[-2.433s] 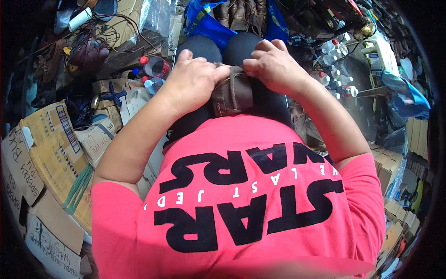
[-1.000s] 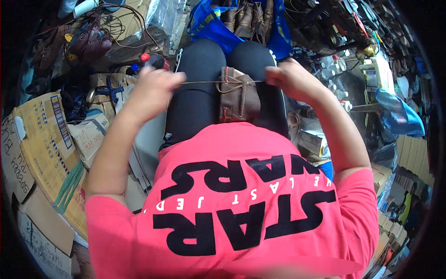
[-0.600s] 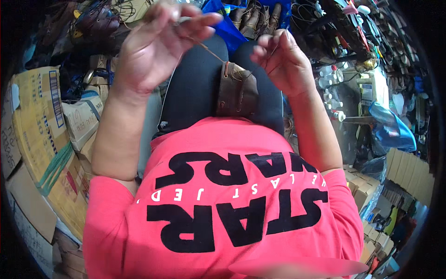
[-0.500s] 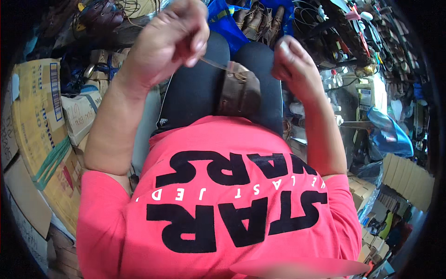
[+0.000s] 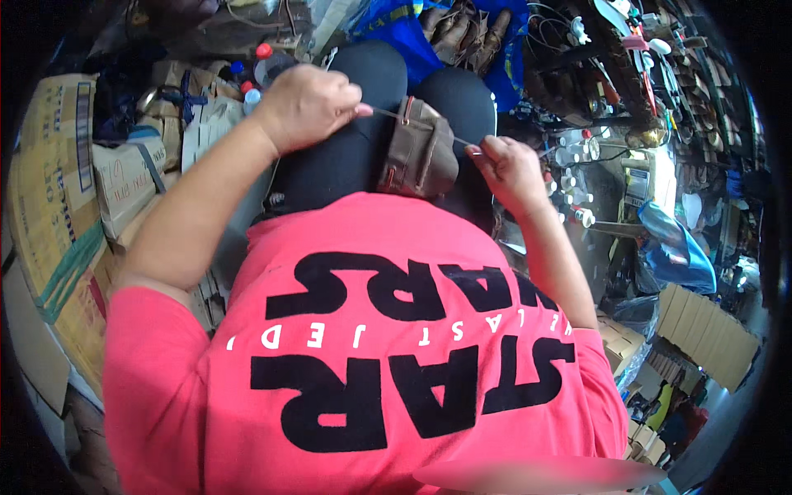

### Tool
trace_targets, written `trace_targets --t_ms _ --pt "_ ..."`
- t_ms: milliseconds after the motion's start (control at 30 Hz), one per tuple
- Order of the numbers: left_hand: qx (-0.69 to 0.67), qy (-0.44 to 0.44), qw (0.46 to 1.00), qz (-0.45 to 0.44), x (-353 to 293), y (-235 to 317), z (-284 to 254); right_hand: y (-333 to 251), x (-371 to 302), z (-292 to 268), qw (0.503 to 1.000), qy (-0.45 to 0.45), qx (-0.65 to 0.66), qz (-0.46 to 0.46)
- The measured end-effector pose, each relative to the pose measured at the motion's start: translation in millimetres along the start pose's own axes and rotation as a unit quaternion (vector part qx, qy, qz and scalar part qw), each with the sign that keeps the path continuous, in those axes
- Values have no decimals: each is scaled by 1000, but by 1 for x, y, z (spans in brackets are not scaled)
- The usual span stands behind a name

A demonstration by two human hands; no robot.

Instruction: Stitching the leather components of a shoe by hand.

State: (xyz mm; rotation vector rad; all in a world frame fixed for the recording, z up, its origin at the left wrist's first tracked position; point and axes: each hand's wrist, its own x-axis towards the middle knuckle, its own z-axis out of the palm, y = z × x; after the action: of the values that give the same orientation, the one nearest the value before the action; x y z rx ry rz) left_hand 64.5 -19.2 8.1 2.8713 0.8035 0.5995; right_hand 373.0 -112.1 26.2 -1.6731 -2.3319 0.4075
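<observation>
A brown leather piece [image 5: 418,153], folded like a shoe upper with reddish edging, lies across my black-trousered thighs. A thin thread [image 5: 384,112] runs taut from its upper edge to my left hand [image 5: 312,106], whose fingers are closed on it. On the other side, my right hand [image 5: 511,172] pinches another length of thread close to the leather. Both hands are apart from the leather piece itself, one on each side. Whether either hand also holds a needle is too small to tell.
Several brown shoes [image 5: 469,37] sit in a blue bag [image 5: 392,37] beyond my knees. Cardboard boxes [image 5: 58,190] stand at the left. Small bottles [image 5: 569,153], a blue plastic bag [image 5: 672,252] and cardboard sheets [image 5: 705,334] are at the right, with tools [image 5: 639,58] farther up.
My left hand has come down toward me and closed more. My right hand has lowered, and thread now shows between it and the leather. The leather piece has shifted and turned slightly.
</observation>
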Motion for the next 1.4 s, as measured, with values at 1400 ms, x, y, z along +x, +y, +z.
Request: trace_targets --t_ms 1400 --pt "-365 -123 921 -55 75 10 45 -22 -15 8 994 91 65 15"
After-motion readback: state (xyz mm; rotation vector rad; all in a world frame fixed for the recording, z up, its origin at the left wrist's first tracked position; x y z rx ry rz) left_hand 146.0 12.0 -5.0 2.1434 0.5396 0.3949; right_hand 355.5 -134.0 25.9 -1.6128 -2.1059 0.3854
